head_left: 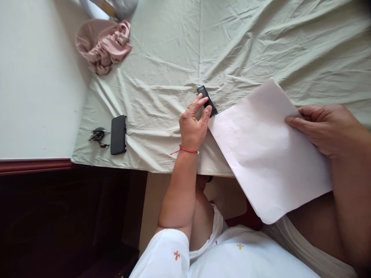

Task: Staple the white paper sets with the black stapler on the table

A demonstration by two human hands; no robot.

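Observation:
My left hand [194, 121], with a red string bracelet on its wrist, has its fingers and thumb on a small black stapler [209, 101] lying on the cloth. The stapler's near end meets the left corner of white paper sheets [268, 150]. Pinched between thumb and fingers of my right hand [326, 125] is the right edge of that paper. The sheets slope over the table's front edge, above my lap. How many sheets there are, I cannot tell.
A pale green, wrinkled cloth [162, 96] covers the table. On its left lie a black phone [118, 135] and a bunch of keys [99, 135]. Crumpled pink fabric [106, 46] and a clear plastic bag [116, 5] are farther back, beside the white wall [34, 77].

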